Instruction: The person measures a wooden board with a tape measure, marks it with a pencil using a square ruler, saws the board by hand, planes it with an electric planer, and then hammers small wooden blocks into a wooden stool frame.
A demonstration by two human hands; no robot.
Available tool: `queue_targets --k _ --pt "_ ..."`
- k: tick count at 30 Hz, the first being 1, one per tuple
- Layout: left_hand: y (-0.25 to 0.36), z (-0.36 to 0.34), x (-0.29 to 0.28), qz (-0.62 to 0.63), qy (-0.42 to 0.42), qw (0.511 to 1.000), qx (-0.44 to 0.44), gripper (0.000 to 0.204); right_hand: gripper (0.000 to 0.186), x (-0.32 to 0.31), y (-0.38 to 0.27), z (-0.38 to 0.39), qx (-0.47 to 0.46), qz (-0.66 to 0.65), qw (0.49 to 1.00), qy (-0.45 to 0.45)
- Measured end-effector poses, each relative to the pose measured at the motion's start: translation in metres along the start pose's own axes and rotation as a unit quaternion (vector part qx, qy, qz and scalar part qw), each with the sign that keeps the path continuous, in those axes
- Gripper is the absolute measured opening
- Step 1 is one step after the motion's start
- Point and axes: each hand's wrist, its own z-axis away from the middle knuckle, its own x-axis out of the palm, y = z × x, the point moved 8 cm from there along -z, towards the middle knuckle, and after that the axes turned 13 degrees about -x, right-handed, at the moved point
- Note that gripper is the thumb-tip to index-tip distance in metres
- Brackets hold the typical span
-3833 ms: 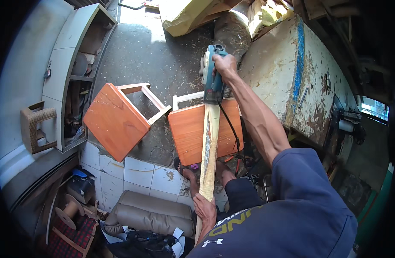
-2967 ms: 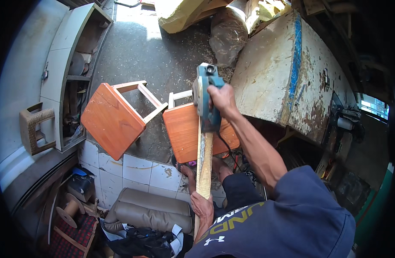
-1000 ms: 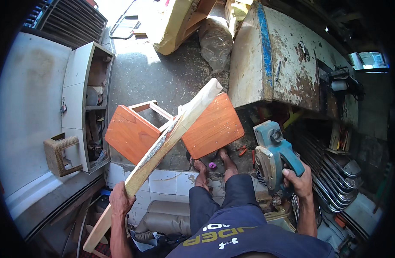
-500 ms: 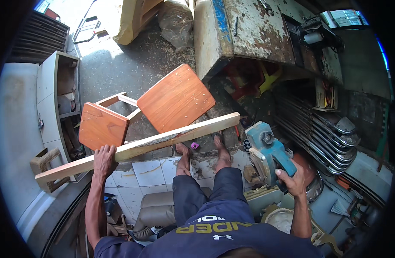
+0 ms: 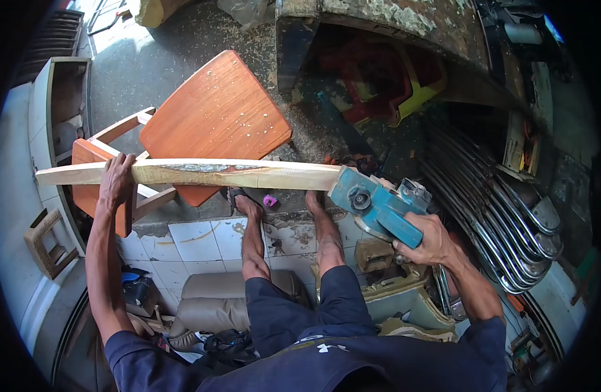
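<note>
A long pale wooden board (image 5: 274, 175) with a dark bark streak lies level across the view. Near its left end my left hand (image 5: 117, 179) is closed around it, above the smaller reddish-brown wooden stool (image 5: 91, 186). My right hand (image 5: 428, 238) grips the rear handle of a teal electric planer (image 5: 372, 202). The planer's front meets the board's right end; whether its sole presses on the wood is hidden. Behind the board stands a larger reddish-brown wooden seat top (image 5: 215, 124) with wood shavings scattered on it.
Stacked chrome tube chair frames (image 5: 490, 215) stand at the right. A worn workbench (image 5: 405, 19) is at the far side, red and yellow plastic chairs (image 5: 405, 91) under it. Close to me are a brown padded seat (image 5: 215, 300) and a white tiled ledge (image 5: 196, 242). A woven stool (image 5: 49, 242) sits left.
The board has swung from slanting to nearly level. My right hand has brought the planer left and inward to the board's right end. My view has shifted nearer and to the right.
</note>
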Motion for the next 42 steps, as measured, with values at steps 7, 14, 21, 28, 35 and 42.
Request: queue_targets --k 7,14,21,28,35,42 --pt "-0.006 -0.010 0.011 -0.027 -0.020 0.999 -0.010 0.037 0.026 0.010 0.048 -0.037 -0.078 -0.014 0.996 -0.051" --pt "-0.006 -0.012 0.011 -0.021 -0.020 1.000 0.010 0.035 0.024 0.024 0.051 -0.061 -0.098 -0.026 0.992 -0.072" --pt "-0.011 -0.007 0.018 -0.016 0.002 1.000 0.020 0.033 0.024 0.048 0.002 -0.122 -0.129 -0.024 0.988 -0.087" --pt "-0.007 -0.008 0.014 -0.012 0.001 1.000 0.010 0.032 0.028 0.089 -0.062 -0.191 -0.173 -0.030 0.981 -0.082" --pt "-0.006 -0.009 0.014 -0.021 0.015 0.999 0.025 0.029 0.034 0.112 -0.085 -0.226 -0.163 -0.021 0.982 -0.096" --pt "-0.010 -0.005 0.013 -0.030 0.002 1.000 0.001 0.028 0.027 0.046 0.008 -0.118 -0.089 -0.028 0.992 -0.084"
